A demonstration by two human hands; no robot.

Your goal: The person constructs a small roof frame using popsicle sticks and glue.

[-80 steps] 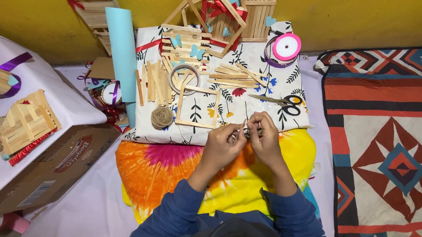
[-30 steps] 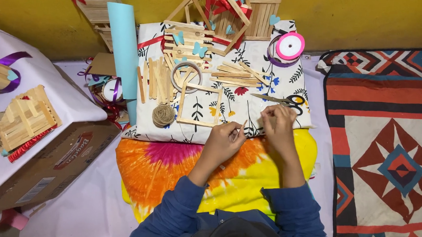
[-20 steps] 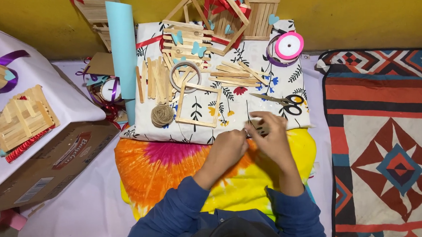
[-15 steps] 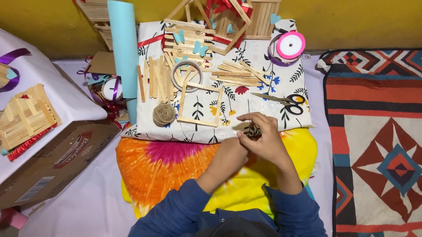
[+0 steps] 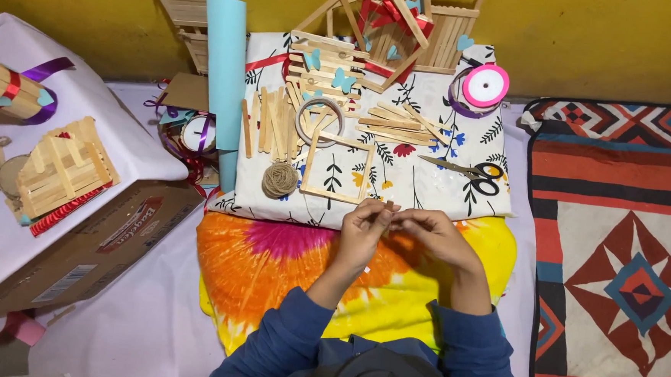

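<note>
The left hand [image 5: 364, 230] and right hand [image 5: 434, 233] meet at the near edge of the floral cloth [image 5: 443, 183], fingertips of both pinched on a small wooden piece [image 5: 389, 207] held between them (too small to tell its shape). The piece sits just above the cloth's front hem, over the tie-dye cushion [image 5: 270, 261]. Just beyond the hands lies a square frame of craft sticks [image 5: 338, 168], with a ball of twine [image 5: 279, 179] beside its left edge and scissors [image 5: 466, 172] off to the right, near but apart from the right hand. A rolled blue sheet [image 5: 225, 68] borders the cloth's left side; a pink ribbon spool [image 5: 485, 85] sits at the far right corner. Bare cushion shows to either side of the forearms.
</note>
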